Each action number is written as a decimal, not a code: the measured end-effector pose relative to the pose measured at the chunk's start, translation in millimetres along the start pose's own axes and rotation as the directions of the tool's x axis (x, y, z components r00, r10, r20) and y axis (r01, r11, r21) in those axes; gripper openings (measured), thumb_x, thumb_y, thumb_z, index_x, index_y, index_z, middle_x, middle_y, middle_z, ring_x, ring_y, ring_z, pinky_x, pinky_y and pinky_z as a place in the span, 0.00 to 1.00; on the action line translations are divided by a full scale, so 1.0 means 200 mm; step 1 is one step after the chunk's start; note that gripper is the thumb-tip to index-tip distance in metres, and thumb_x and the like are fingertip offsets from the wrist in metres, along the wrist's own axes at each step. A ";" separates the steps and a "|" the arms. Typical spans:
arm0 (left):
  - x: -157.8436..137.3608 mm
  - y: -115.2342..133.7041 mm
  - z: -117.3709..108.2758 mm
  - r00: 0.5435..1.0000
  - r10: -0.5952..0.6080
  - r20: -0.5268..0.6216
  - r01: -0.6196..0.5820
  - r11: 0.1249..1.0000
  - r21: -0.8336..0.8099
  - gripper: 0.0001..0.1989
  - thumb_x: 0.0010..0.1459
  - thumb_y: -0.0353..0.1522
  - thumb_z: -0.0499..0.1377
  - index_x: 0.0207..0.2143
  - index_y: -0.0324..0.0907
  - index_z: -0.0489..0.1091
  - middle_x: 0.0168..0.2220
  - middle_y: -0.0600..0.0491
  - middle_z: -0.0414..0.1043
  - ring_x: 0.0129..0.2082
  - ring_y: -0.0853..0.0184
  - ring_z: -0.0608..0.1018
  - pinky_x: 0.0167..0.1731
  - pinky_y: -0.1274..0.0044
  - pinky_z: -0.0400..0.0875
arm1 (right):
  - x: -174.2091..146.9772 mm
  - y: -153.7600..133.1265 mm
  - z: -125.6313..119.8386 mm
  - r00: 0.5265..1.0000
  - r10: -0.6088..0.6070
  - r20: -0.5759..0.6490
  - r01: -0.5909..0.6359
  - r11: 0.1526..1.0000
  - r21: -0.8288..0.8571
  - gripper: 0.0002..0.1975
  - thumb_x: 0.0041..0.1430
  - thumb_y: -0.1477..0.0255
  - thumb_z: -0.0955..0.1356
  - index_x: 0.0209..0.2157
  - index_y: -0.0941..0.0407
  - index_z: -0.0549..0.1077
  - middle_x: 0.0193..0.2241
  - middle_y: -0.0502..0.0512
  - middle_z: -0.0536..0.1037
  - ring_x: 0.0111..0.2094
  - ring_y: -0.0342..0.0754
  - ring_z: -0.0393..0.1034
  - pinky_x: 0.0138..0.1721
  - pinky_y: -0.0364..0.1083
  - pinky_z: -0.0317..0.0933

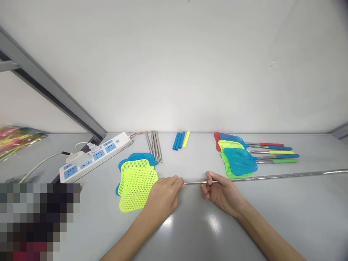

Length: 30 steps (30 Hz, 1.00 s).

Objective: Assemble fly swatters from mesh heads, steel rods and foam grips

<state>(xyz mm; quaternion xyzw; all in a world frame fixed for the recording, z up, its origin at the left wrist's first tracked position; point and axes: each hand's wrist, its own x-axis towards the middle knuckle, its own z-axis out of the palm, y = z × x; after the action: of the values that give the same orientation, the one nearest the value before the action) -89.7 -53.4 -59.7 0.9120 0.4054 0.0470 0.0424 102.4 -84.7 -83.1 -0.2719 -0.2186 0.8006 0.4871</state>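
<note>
A long, thin telescopic metal rod stretches from the middle of the table to the right edge of the view. My left hand is closed around its left end, which is hidden in the fingers. Fingers and thumb of my right hand pinch the rod a little farther right. Yellow and blue fly swatter heads lie in a pile just left of my left hand. Beyond my right hand are several assembled fly swatters with coloured grips, partly overlapping.
Several short metal rods lie near the wall, with blue and yellow grip sleeves to their right. A white power strip with plugs and cables is at the left. Colourful plastic-wrapped items sit at the far left beyond a grey metal frame.
</note>
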 end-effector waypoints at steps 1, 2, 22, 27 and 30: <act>0.00 0.00 0.00 1.000 0.003 0.005 -0.003 1.000 0.000 0.11 0.57 0.28 0.42 0.26 0.40 0.60 0.24 0.55 0.64 0.24 0.70 0.67 0.23 0.77 0.55 | 0.00 0.01 0.00 1.000 -0.007 -0.004 0.007 1.000 0.006 0.13 0.57 0.67 0.55 0.22 0.57 0.60 0.19 0.55 0.67 0.21 0.45 0.60 0.27 0.45 0.50; 0.00 0.01 0.00 1.000 0.008 0.009 -0.008 1.000 -0.002 0.10 0.57 0.27 0.42 0.26 0.40 0.60 0.24 0.55 0.65 0.24 0.70 0.67 0.23 0.77 0.55 | 0.00 0.02 0.00 1.000 -0.014 -0.009 0.014 1.000 0.010 0.13 0.57 0.67 0.55 0.21 0.57 0.60 0.19 0.54 0.67 0.21 0.45 0.60 0.26 0.45 0.49; -0.03 0.13 0.07 0.998 0.061 -0.017 -0.062 0.995 -0.076 0.09 0.49 0.22 0.47 0.28 0.42 0.61 0.24 0.56 0.65 0.24 0.69 0.67 0.22 0.76 0.56 | 0.01 0.16 0.08 0.999 -0.017 -0.040 0.018 1.000 0.025 0.16 0.57 0.66 0.56 0.19 0.57 0.61 0.15 0.51 0.63 0.20 0.42 0.56 0.24 0.43 0.47; -0.01 0.12 0.03 0.998 0.062 -0.005 -0.062 0.987 -0.152 0.09 0.54 0.25 0.45 0.28 0.41 0.62 0.24 0.56 0.64 0.24 0.70 0.66 0.22 0.77 0.56 | 0.01 0.12 0.08 0.999 -0.005 -0.042 0.002 0.997 -0.074 0.16 0.56 0.65 0.57 0.20 0.58 0.63 0.15 0.50 0.62 0.19 0.41 0.54 0.24 0.43 0.46; 0.00 0.10 -0.01 0.997 0.061 -0.040 -0.068 0.981 -0.182 0.11 0.58 0.30 0.43 0.27 0.41 0.63 0.24 0.55 0.63 0.25 0.69 0.65 0.25 0.76 0.57 | 0.01 0.09 0.08 0.996 -0.048 -0.078 0.033 0.982 -0.184 0.16 0.56 0.64 0.58 0.21 0.58 0.64 0.15 0.49 0.60 0.20 0.41 0.53 0.24 0.42 0.46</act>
<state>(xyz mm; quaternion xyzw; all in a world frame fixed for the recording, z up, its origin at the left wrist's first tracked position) -75.8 -67.1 -56.2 0.9159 0.3703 0.1008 0.1175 80.3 -91.2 -82.7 -0.3435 -0.2765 0.7554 0.4846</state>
